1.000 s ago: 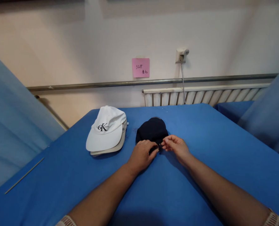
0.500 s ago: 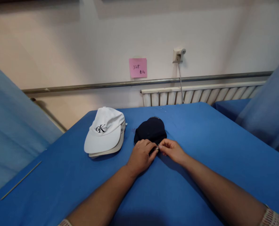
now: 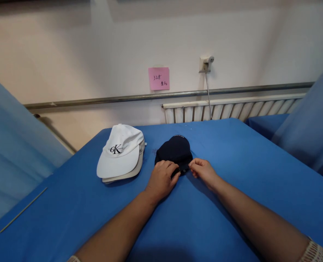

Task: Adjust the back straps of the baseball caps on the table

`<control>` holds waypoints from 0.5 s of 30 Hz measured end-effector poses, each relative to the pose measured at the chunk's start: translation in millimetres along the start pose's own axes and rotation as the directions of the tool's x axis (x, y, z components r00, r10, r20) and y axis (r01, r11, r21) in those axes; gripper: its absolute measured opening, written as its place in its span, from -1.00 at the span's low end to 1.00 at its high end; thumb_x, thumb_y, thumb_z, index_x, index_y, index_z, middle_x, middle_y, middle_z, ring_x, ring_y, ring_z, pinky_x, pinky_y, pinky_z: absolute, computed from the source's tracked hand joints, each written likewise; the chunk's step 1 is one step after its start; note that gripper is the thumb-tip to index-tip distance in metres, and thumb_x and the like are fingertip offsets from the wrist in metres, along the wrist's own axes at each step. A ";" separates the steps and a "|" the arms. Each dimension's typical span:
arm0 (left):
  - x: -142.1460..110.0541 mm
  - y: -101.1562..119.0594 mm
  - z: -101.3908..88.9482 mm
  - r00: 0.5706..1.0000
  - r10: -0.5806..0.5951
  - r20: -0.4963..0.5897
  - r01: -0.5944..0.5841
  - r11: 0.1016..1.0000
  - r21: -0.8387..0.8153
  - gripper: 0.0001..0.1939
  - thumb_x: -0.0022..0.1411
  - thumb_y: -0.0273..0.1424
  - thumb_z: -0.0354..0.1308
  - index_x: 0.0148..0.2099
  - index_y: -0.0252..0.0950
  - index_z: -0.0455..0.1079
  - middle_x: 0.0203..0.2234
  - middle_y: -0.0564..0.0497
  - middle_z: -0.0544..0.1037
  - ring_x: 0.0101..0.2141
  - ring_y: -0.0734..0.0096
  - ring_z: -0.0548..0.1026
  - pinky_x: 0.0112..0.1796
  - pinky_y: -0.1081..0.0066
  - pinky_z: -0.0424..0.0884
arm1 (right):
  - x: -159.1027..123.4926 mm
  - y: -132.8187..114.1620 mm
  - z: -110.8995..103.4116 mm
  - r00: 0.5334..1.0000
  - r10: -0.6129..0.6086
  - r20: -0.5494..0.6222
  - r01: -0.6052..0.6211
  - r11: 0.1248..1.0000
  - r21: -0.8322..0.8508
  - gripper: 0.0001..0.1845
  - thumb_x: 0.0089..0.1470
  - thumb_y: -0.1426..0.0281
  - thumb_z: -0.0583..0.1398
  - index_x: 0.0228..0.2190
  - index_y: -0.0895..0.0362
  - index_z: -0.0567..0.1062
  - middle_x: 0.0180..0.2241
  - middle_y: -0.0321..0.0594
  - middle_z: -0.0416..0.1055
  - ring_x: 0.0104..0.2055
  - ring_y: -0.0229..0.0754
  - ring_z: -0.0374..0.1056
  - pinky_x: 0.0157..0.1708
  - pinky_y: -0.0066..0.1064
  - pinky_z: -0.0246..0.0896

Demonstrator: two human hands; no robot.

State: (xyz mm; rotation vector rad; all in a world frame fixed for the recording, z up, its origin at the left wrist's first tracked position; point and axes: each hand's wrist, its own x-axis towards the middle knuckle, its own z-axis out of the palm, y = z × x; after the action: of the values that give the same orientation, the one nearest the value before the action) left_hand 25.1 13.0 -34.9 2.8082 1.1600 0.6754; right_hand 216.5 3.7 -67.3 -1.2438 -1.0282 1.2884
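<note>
A dark navy cap (image 3: 174, 150) lies on the blue-covered table (image 3: 178, 225), the edge with its strap turned toward me. My left hand (image 3: 164, 179) is closed on the near left part of that edge, thumb below and fingers on top. At the right end of the same edge, my right hand (image 3: 202, 171) pinches what looks like the strap between thumb and forefinger. A small shiny spot, perhaps a buckle, shows between the hands. To the left, a white cap (image 3: 123, 145) with black letters rests on a beige cap (image 3: 138, 168).
A thin stick (image 3: 23, 210) lies near the table's left edge. Blue curtains (image 3: 11, 145) hang at both sides. Behind the table are a metal rail (image 3: 109, 99), a white radiator (image 3: 188, 113), a pink note (image 3: 158, 78) and a socket with a plug (image 3: 206, 64).
My right hand has moved a little to the right, away from my left hand, along the cap's near edge. More of the strap area shows between them. My left hand stays almost in place.
</note>
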 end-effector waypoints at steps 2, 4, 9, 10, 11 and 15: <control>0.1 0.1 0.6 1.000 -0.006 0.027 0.006 1.000 -0.003 -0.83 0.28 -0.37 0.08 -0.11 -0.26 0.40 -0.21 -0.07 0.51 -0.20 0.24 0.42 -0.15 0.21 0.30 | 0.6 1.7 0.0 0.999 0.034 -0.030 -0.034 0.999 -0.015 -0.83 -0.16 0.32 0.22 -0.64 0.11 0.36 -0.70 -0.39 0.25 -0.66 -0.35 0.14 -0.62 -0.46 0.02; 0.2 0.9 1.2 0.999 -0.009 0.041 0.010 1.000 -0.010 -0.83 0.27 -0.38 0.08 -0.10 -0.27 0.39 -0.21 -0.08 0.51 -0.20 0.23 0.43 -0.16 0.21 0.31 | 1.7 3.8 -0.2 0.996 0.070 -0.052 -0.071 0.997 -0.017 -0.82 -0.16 0.34 0.22 -0.66 0.10 0.35 -0.71 -0.38 0.25 -0.67 -0.35 0.13 -0.64 -0.47 0.01; 0.0 2.6 2.8 0.999 -0.019 0.040 0.020 0.999 -0.046 -0.83 0.27 -0.41 0.07 -0.10 -0.27 0.38 -0.25 -0.06 0.51 -0.22 0.24 0.45 -0.17 0.22 0.33 | 1.8 4.4 -0.3 0.992 0.100 -0.073 -0.099 0.995 0.009 -0.81 -0.17 0.36 0.25 -0.65 0.11 0.36 -0.71 -0.39 0.26 -0.67 -0.37 0.14 -0.65 -0.49 0.03; -0.1 2.4 3.4 0.999 -0.024 0.038 0.027 0.998 -0.063 -0.84 0.27 -0.41 0.07 -0.10 -0.27 0.38 -0.25 -0.05 0.51 -0.22 0.25 0.46 -0.17 0.23 0.34 | 1.2 3.5 0.0 0.993 0.096 -0.075 -0.096 0.995 0.010 -0.81 -0.16 0.35 0.25 -0.65 0.12 0.36 -0.71 -0.39 0.26 -0.67 -0.37 0.14 -0.65 -0.49 0.04; -0.3 2.0 4.1 0.999 -0.030 0.035 0.033 0.996 -0.086 -0.84 0.26 -0.42 0.08 -0.11 -0.26 0.38 -0.24 -0.05 0.51 -0.22 0.27 0.46 -0.17 0.25 0.35 | 0.4 2.6 0.4 0.992 0.093 -0.082 -0.092 0.996 0.009 -0.81 -0.14 0.35 0.25 -0.65 0.12 0.36 -0.70 -0.39 0.26 -0.67 -0.37 0.15 -0.65 -0.50 0.05; -0.9 -1.7 9.1 0.998 -0.058 0.010 0.058 0.977 -0.205 -0.83 0.23 -0.46 0.11 -0.11 -0.26 0.41 -0.23 -0.04 0.50 -0.20 0.31 0.47 -0.16 0.30 0.40 | -2.1 -0.7 2.3 0.991 0.097 -0.096 -0.096 0.995 0.013 -0.79 -0.10 0.35 0.26 -0.64 0.13 0.37 -0.69 -0.37 0.26 -0.66 -0.37 0.17 -0.65 -0.51 0.07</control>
State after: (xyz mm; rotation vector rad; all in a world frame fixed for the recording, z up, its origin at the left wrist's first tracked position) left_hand 27.1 14.9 -43.8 2.5944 1.0976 0.7389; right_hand 214.2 1.9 -66.2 -1.3507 -0.9024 1.2917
